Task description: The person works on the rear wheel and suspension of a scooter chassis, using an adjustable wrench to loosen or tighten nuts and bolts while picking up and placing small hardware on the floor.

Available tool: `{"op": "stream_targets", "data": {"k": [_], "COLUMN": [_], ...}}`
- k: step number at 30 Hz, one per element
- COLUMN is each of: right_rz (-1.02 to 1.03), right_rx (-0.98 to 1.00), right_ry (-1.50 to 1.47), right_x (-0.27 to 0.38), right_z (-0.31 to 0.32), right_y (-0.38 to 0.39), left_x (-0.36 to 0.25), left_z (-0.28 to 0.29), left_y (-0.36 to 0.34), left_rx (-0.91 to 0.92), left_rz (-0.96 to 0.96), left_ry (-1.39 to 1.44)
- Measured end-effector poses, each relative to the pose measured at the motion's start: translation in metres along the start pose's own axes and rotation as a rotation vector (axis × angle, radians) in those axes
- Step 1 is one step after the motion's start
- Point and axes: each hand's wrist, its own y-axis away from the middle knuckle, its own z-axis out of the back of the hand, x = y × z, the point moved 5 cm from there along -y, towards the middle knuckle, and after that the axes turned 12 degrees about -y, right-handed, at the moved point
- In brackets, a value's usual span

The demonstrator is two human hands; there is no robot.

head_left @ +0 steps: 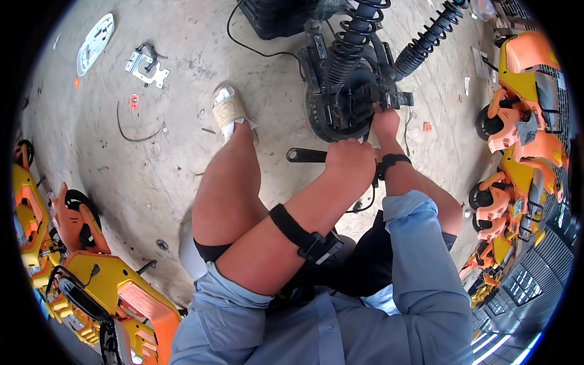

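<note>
Wrench (306,156) gripped in the clenched left hand (349,162), held level just below the black wheel hub (340,103) on the concrete floor (182,109), right hand (385,120) closed on the hub's bracket (389,96), orange and yellow machine bodies (523,121) stacked at far right.

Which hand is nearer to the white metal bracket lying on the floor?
Left. The left hand, gripping a black wrench, is closer to the bracket; the right hand, on the black wheel assembly, is farther.

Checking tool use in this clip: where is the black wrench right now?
In the head view the black wrench sits just right of centre, gripped in the left hand, its free end pointing left, just below the black wheel assembly.
</note>
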Motion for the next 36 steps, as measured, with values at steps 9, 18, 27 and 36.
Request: {"op": "stream_targets", "data": {"k": [9,18,27,36], "right_rz": [-0.275,-0.378,-0.495,-0.759], "right_rx": [-0.009,0.064,0.129,0.329], "right_ry": [0.078,0.001,-0.464,-0.674], "right_x": [0.012,-0.005,-0.073,-0.023], "right_z": [0.002,-0.013,-0.039,-0.025], "right_y": [0.005,-0.01,-0.038,-0.009], "left_x": [0.007,0.011,0.004,0.004], "left_z": [0.003,-0.003,-0.004,-0.002], "left_y": [0.003,0.006,0.001,-0.002], "left_rx": [0.02,0.002,-0.028,-0.033], "left_rz": [0.017,0.033,0.003,0.038], "left_ry": [0.04,0.055,0.043,0.06]}}
